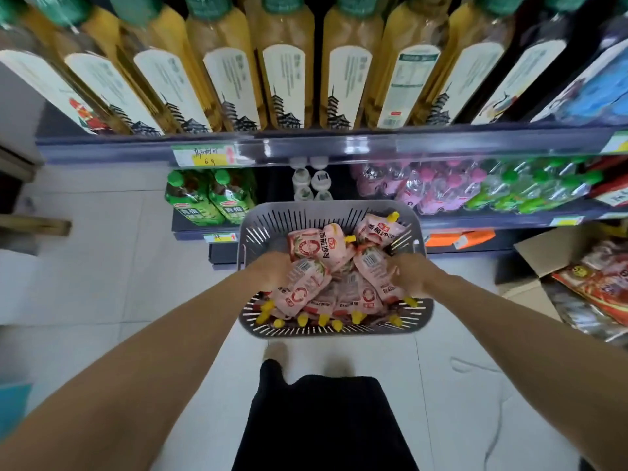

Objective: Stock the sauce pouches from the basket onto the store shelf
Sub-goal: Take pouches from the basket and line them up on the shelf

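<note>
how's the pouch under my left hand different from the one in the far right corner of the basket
The left-hand pouch is gripped by the left hand; the corner pouch is untouched, leaning on the basket wall. The left-hand pouch's cap points toward you; the corner pouch's points away. Both are pink with yellow caps.

Basket [323, 215] of sauce pouches [309, 248] on the floor [102, 266], in front of the store shelf [339, 146].

The pouches lie heaped in the basket, many spouts along its near edge. The left hand [272, 270] is in at the basket's left edge and the right hand [413, 275] at its right edge, each touching a pouch. Behind the basket, tall bottles [285, 73] stand in a row on the upper shelf, with smaller bottles [210, 198] on the lower shelf [475, 220] beneath. A cardboard box [543, 253] sits on the floor right of the basket.
</note>
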